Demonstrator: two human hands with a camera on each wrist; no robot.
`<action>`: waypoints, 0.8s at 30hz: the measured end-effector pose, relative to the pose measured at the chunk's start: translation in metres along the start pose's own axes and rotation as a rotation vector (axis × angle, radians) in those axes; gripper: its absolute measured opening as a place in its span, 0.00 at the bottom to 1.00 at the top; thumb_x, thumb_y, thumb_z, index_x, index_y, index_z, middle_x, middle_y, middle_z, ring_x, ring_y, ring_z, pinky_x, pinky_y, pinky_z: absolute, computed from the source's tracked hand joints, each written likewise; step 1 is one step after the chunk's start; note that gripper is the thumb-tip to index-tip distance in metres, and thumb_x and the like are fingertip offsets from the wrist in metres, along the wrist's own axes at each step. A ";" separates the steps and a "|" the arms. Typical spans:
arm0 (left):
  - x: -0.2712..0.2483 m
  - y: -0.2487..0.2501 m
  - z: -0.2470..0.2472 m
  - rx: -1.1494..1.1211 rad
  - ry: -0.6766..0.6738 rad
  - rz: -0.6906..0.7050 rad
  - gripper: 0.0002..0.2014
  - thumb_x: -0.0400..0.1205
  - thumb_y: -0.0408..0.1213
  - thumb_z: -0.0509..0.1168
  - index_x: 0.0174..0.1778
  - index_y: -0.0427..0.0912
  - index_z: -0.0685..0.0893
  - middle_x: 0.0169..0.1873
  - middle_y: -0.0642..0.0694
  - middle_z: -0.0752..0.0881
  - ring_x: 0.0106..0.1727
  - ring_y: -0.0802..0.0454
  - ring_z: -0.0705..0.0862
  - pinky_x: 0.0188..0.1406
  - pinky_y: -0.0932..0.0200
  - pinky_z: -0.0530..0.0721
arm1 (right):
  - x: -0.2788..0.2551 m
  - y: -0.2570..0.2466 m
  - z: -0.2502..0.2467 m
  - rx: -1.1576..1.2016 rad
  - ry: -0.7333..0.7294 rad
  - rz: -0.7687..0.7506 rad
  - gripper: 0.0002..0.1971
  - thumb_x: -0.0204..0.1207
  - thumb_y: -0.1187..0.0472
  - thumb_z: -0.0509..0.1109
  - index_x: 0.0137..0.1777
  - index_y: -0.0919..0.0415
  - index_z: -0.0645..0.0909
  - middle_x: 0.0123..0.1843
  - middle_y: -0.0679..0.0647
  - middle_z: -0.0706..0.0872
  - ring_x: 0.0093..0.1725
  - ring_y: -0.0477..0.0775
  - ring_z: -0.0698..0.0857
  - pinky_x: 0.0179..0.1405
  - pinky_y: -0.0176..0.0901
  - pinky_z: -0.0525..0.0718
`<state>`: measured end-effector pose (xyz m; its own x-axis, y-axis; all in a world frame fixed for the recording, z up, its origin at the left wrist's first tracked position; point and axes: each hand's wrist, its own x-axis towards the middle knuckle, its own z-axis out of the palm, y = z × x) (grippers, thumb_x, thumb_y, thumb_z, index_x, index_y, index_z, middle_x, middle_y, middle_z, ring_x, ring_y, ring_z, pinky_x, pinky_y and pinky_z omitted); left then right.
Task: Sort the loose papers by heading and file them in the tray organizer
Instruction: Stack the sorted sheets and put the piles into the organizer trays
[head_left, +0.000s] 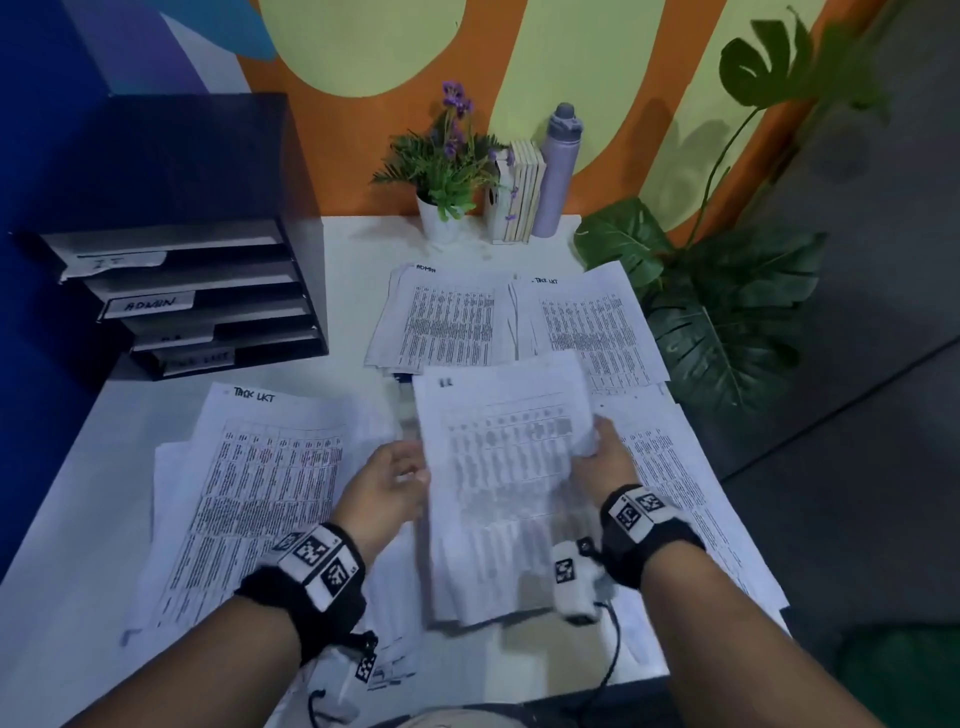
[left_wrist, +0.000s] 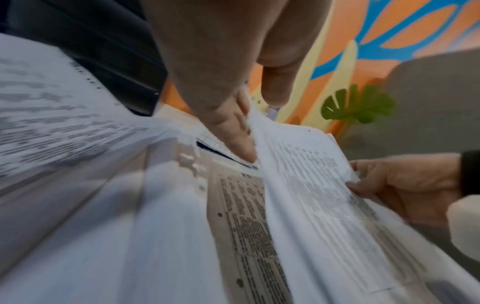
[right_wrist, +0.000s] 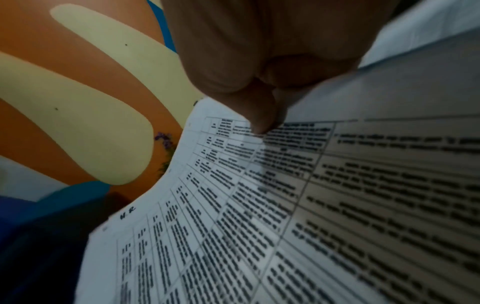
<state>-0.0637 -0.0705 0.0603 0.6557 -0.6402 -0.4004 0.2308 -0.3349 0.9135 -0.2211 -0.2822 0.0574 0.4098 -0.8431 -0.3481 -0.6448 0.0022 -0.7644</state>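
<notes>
A white desk (head_left: 353, 249) stands against a wall painted in orange and pale green shapes, and most of its top is covered in printed sheets. At its far left sits the black tray organizer with four stacked shelves (head_left: 208, 291), each front edge carrying a handwritten paper label; "ADMIN" is legible on the second, which suggests the piles are meant to match those slots. Three groupings lie flat: a spread of table-printed pages headed "TASK LIST" at the near left (head_left: 260, 483), a pile headed "ADMIN" further back (head_left: 441, 322), and another task-list pile beside it (head_left: 592, 327), so sorting appears partly done and filing not yet begun. A potted purple-flowered plant (head_left: 447, 171), a row of thin books (head_left: 519, 192) and a lilac water bottle (head_left: 556, 171) line the back edge.

Raised above the middle of the desk is a white sheaf of pages with a short blurred heading (head_left: 498, 467), probably lifted so its heading can be read. The right hand (head_left: 602, 457) pinches its right edge, thumb on top. The left hand (head_left: 387, 478) meets the left edge with fairly straight fingers (left_wrist: 241, 139), seemingly steadying it
</notes>
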 end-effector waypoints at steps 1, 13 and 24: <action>0.001 0.001 0.006 0.066 -0.029 0.022 0.14 0.85 0.33 0.65 0.63 0.54 0.77 0.64 0.54 0.82 0.61 0.56 0.83 0.61 0.52 0.83 | 0.005 0.005 -0.020 -0.100 0.060 -0.004 0.26 0.80 0.72 0.60 0.76 0.52 0.67 0.48 0.54 0.82 0.48 0.59 0.82 0.42 0.45 0.80; 0.008 -0.039 0.078 1.233 -0.682 0.124 0.28 0.86 0.49 0.61 0.83 0.55 0.65 0.87 0.45 0.45 0.87 0.38 0.44 0.85 0.37 0.52 | 0.023 0.078 -0.064 -1.003 -0.087 -0.111 0.37 0.78 0.55 0.67 0.81 0.33 0.52 0.86 0.46 0.50 0.84 0.60 0.52 0.79 0.64 0.61; 0.008 -0.028 0.064 1.176 -0.630 0.044 0.22 0.86 0.48 0.62 0.78 0.54 0.72 0.87 0.48 0.47 0.87 0.41 0.45 0.84 0.37 0.53 | 0.025 0.063 -0.031 -0.907 -0.287 -0.080 0.32 0.76 0.59 0.65 0.78 0.39 0.61 0.83 0.47 0.52 0.81 0.59 0.55 0.72 0.68 0.70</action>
<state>-0.1109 -0.1099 0.0268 0.1311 -0.7674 -0.6277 -0.7437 -0.4948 0.4495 -0.2712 -0.3202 0.0177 0.5391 -0.6584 -0.5253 -0.8134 -0.5688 -0.1219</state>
